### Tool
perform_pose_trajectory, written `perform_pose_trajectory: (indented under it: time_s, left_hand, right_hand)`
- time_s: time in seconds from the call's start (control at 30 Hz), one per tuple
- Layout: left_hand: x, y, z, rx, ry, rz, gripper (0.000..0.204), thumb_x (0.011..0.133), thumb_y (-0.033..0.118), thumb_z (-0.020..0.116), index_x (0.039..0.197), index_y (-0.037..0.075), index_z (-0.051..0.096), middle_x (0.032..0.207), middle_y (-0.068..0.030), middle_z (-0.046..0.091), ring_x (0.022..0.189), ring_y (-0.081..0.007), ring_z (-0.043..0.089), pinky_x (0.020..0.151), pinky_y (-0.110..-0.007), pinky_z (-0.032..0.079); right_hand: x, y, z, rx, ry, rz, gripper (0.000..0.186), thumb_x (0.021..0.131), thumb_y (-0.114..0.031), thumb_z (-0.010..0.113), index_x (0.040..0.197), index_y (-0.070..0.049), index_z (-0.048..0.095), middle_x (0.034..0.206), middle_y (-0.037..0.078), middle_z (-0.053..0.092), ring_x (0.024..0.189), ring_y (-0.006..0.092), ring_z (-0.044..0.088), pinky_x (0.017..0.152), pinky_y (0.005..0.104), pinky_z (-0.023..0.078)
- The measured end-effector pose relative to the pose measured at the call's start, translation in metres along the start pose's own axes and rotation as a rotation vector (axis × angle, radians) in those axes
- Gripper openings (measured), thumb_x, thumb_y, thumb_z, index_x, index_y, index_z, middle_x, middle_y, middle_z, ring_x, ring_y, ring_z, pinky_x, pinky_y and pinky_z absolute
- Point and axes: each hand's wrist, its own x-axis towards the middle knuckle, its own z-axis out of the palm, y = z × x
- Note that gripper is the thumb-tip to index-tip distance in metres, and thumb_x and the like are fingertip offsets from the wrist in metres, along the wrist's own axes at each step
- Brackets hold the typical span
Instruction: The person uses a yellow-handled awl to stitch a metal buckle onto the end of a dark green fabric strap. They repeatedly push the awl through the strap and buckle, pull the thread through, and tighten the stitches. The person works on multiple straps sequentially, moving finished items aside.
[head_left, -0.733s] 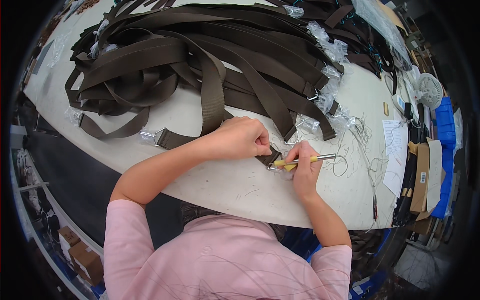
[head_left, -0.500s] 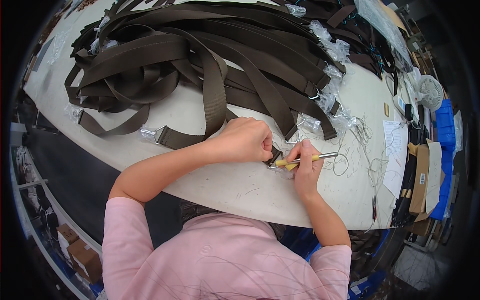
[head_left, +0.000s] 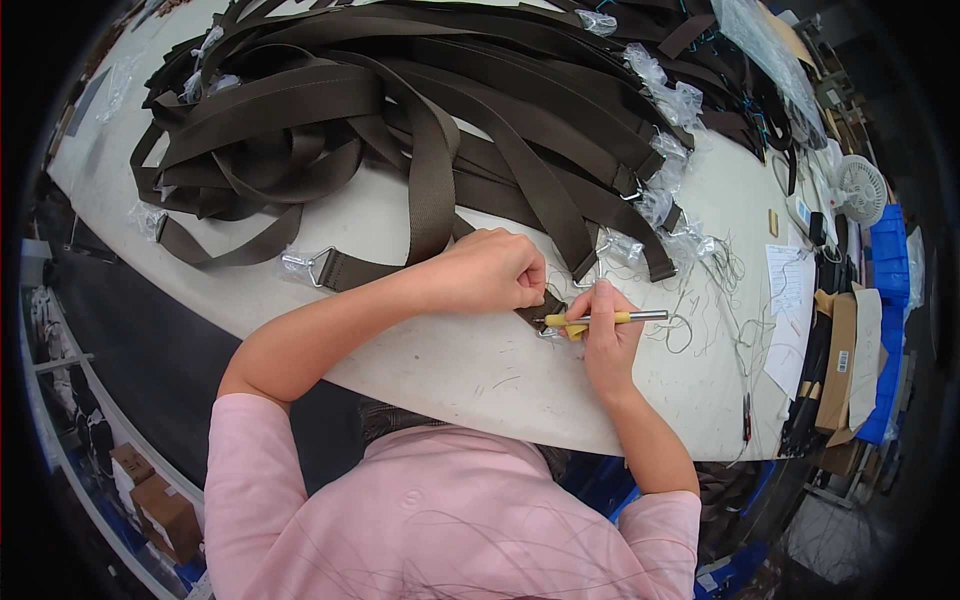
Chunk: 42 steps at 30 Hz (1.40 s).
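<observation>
Yellow-and-silver tool [head_left: 624, 317] grasped in our right hand [head_left: 611, 348], tip at the strap [head_left: 549, 307] | strap on the white table [head_left: 450, 390] before us, metal ring [head_left: 547, 332] at its end | our left hand [head_left: 495, 270] curled close by the strap; we cannot tell whether it pinches anything | brown straps [head_left: 270, 105] heaped beyond our hands | loose threads [head_left: 683, 335] to our right

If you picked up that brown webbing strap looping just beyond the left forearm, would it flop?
Probably: the webbing strap already bends in soft loops. It looks thin, so likely light. Being flat, it seems unlikely to roll.
</observation>
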Motion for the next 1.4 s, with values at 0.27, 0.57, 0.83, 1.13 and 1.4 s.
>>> perform_pose_trajectory:
  time_s: [0.27,0.57,0.83,1.13,1.4]
  left_hand:
    - [-0.002,0.001,0.0,-0.026,-0.003,-0.02,0.016,0.085,0.014,0.072,0.084,-0.002,0.072,0.074,-0.0116,0.07,0.07,-0.0193,0.068,0.068,-0.033,0.052]
    - [-0.002,-0.001,0.001,-0.019,0.0,-0.009,0.017,0.086,0.015,0.072,0.086,-0.002,0.071,0.078,-0.0113,0.07,0.07,-0.0201,0.068,0.069,-0.034,0.052]
    - [-0.009,-0.001,-0.001,-0.004,0.042,-0.009,0.019,0.087,0.019,0.075,0.089,0.001,0.071,0.085,-0.0101,0.069,0.078,-0.0217,0.069,0.071,-0.036,0.052]
    - [-0.015,0.014,0.01,0.14,0.057,0.011,0.011,0.082,0.013,0.071,0.08,0.003,0.069,0.085,-0.011,0.068,0.078,-0.0247,0.069,0.071,-0.037,0.053]
    - [-0.012,0.003,0.002,-0.004,0.062,-0.02,0.015,0.083,0.015,0.071,0.086,0.001,0.069,0.083,-0.0087,0.066,0.075,-0.0208,0.067,0.07,-0.033,0.053]
  right_hand:
    - [0.001,0.005,-0.001,-0.042,-0.013,-0.024,0.05,0.111,-0.029,0.044,0.075,0.0,0.064,0.066,0.002,0.059,0.06,0.0067,0.049,0.057,0.0248,0.041]
    - [0.001,0.003,0.0,-0.087,-0.01,-0.01,0.05,0.111,-0.029,0.043,0.076,0.0,0.065,0.065,0.001,0.058,0.062,0.0068,0.048,0.059,0.0255,0.041]
    - [0.01,-0.007,-0.012,0.243,0.195,-0.079,0.053,0.111,-0.033,0.037,0.067,-0.006,0.048,0.059,0.002,0.044,0.045,0.011,0.045,0.046,0.0304,0.048]
    - [0.019,-0.007,-0.017,0.207,0.125,-0.066,0.055,0.111,-0.036,0.04,0.067,-0.005,0.055,0.06,0.001,0.053,0.049,0.0058,0.04,0.045,0.0237,0.028]
    - [0.005,-0.002,-0.007,0.131,0.044,-0.073,0.057,0.111,-0.037,0.038,0.069,-0.005,0.056,0.063,0.001,0.055,0.052,0.0051,0.04,0.048,0.023,0.03]
